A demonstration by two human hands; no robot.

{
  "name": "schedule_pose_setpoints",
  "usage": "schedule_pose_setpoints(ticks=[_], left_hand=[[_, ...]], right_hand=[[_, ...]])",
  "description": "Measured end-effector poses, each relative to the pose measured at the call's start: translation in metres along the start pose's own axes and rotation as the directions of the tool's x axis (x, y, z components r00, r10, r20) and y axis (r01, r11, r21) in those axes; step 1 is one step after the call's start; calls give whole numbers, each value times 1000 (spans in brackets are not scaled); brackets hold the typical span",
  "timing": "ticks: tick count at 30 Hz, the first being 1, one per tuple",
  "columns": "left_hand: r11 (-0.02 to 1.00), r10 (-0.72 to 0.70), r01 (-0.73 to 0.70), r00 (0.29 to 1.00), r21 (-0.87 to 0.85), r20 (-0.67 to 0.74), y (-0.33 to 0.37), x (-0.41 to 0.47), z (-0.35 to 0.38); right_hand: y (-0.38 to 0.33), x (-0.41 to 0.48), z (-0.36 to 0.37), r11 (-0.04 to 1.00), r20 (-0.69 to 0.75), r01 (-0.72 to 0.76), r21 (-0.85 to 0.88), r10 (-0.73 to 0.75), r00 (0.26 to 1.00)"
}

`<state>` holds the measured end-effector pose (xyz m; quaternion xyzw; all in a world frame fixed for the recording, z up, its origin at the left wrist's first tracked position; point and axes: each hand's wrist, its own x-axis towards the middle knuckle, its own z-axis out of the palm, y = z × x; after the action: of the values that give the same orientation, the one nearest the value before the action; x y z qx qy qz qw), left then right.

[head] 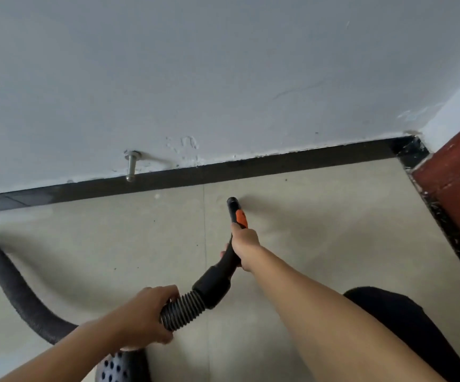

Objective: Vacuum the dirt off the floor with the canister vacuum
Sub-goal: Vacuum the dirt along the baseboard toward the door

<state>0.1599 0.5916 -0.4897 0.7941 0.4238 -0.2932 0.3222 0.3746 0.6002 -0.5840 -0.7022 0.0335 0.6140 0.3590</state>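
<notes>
A pale tiled floor (319, 244) is seen meeting a grey-white wall (223, 64), with a black skirting strip (278, 164) run along the join. At the far left a black vacuum hose (16, 285) is laid in a curve over the tiles. A metal door stop (131, 166) is fixed low on the wall, just above the skirting. Further along, the ribbed end of the hose is gripped by the left hand (143, 315), its fingers curled round it. A dark perforated object (113, 368) is partly seen below that hand; what it is cannot be told. The black wand handle (223, 277), joined to the hose, is held by the right hand (246, 244), whose fingers are wrapped round it just below an orange part (241, 216). The nozzle tip (233, 201) is held close to the floor near the skirting; contact cannot be told. Small dark specks (286, 179) are scattered over the tiles. A dark-clothed knee (396, 312) is seen at lower right, and a red-brown door frame (454, 183) stands at the right edge.
</notes>
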Motion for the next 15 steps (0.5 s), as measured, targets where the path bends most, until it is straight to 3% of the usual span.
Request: schedule_pose_setpoints(ticks=[7, 9, 13, 15], left_hand=[[1000, 22, -22, 995, -1, 97, 27, -11, 32], [998, 7, -18, 988, 67, 155, 25, -13, 40], [971, -110, 65, 976, 230, 187, -16, -40, 57], [953, -177, 127, 971, 274, 162, -48, -67, 60]], right_hand=[[38, -15, -36, 1000, -161, 17, 20, -14, 987], [50, -24, -36, 1000, -186, 13, -17, -16, 982], [89, -45, 8, 991, -171, -31, -132, 8, 985], [105, -56, 42, 989, -94, -48, -139, 35, 995]])
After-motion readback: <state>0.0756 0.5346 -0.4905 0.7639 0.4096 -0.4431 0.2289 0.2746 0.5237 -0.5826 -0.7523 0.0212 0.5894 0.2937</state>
